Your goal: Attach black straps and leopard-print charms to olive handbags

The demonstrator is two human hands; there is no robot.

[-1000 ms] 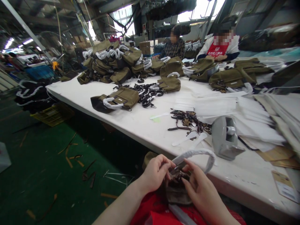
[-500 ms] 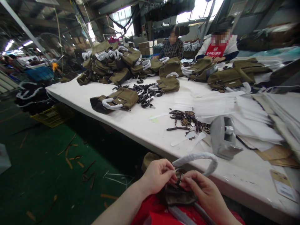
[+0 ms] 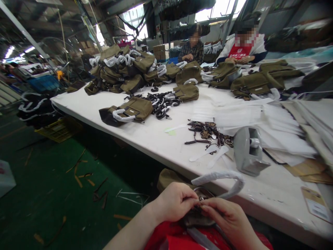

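One fitting [image 3: 201, 199] at lower centre is pinched by the left hand [image 3: 177, 202] and right hand [image 3: 225, 212] fingers; the bag handle [image 3: 221, 176] is wrapped, handwork apparently unfinished.

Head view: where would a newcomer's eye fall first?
Likely the big heap of olive bags, at the far left of the white table. Close to the camera, the left hand and right hand meet over a bag, a white-wrapped handle arching beyond. A grey plastic device stands on the table just past that handle.
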